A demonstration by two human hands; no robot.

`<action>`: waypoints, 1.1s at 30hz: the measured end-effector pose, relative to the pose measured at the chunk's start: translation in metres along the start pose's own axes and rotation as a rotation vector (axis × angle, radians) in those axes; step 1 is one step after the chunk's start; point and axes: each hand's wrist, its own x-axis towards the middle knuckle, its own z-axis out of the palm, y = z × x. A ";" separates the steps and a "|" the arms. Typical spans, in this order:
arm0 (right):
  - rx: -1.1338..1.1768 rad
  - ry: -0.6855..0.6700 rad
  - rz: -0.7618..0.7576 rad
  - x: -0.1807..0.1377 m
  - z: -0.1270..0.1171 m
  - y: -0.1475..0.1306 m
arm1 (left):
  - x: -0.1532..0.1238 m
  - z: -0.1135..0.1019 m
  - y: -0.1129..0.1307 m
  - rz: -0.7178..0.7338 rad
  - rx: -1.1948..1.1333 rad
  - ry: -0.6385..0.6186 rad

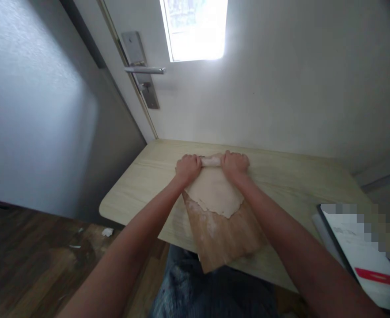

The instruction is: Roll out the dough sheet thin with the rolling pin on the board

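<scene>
A thin, flattened sheet of pale dough [216,192] with a ragged near edge lies on a brown wooden board [224,240] dusted with flour. Across the far end of the dough is a pale rolling pin [211,161]; whether dough is wrapped around its middle I cannot tell. My left hand [188,168] is closed over the pin's left end, and my right hand [235,163] is closed over its right end. Both forearms reach forward over the dough's sides. The pin's ends are hidden under my fingers.
The board rests on a light wooden table [131,190], its near corner jutting past the front edge. Behind stands a white door with a metal handle [145,70] and a bright window. A white item with a red stripe [378,277] lies at right. Scraps litter the floor.
</scene>
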 end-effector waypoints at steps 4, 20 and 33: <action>-0.025 0.014 -0.128 -0.019 -0.003 0.009 | -0.017 -0.007 -0.003 0.066 0.005 -0.003; -0.044 -0.049 -0.652 -0.037 -0.025 0.018 | -0.046 -0.038 -0.039 0.098 -0.057 -0.115; 0.082 0.041 -0.502 -0.065 -0.005 -0.002 | -0.061 -0.014 -0.016 0.004 -0.070 0.027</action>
